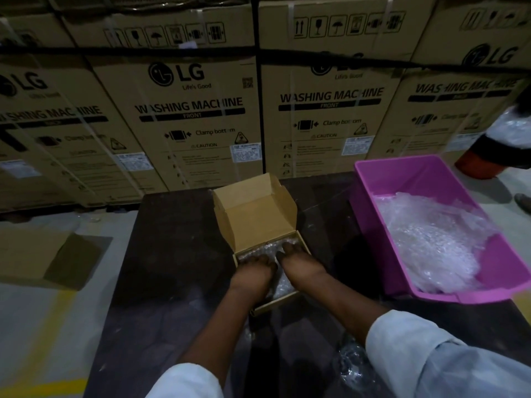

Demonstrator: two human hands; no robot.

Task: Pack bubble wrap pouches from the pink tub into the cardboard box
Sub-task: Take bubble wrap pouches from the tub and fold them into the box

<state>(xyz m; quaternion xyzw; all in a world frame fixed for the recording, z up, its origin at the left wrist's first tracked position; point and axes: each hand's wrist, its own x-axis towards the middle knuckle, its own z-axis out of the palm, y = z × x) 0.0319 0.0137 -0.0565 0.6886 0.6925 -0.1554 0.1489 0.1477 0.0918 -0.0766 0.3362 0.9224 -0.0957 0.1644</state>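
A small cardboard box (253, 214) stands on the dark table (172, 268) with its lid flap raised toward the back. Bubble wrap pouches (284, 285) lie inside it. My left hand (254, 268) and my right hand (300, 264) rest side by side, palms down and fingers flat, on the pouches in the box. Neither hand grips anything. To the right, the pink tub (416, 173) holds a loose pile of bubble wrap pouches (431, 242).
Large washing machine cartons (195, 110) form a wall behind the table. A flattened carton (43, 254) lies on the floor at left. A scrap of bubble wrap (350, 363) sits near the table's front. A person (505, 139) with bubble wrap stands at far right.
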